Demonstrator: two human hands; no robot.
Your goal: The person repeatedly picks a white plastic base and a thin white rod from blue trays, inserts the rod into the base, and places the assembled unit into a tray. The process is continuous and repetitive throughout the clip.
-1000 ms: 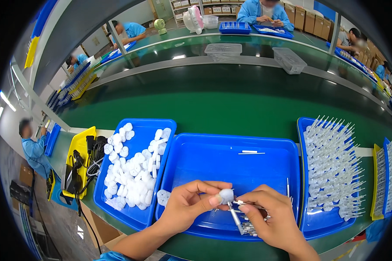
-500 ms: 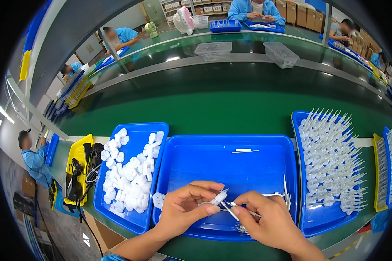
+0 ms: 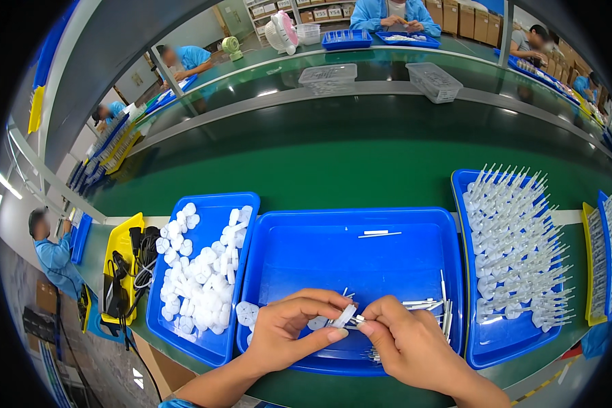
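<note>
Middle tray [image 3: 306,251] sits between caps tray [image 3: 214,204] and pins tray [image 3: 461,204].

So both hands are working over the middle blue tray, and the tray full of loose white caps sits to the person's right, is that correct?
Not quite. The head view shows the tray of loose white caps on the person's left, not the right. The tray on the right holds rows of white pieces with thin stems. Both the left hand and right hand are indeed over the middle blue tray.

Bright overhead light, glare on green belt [image 3: 360,156], fisheye-bent edges
</note>
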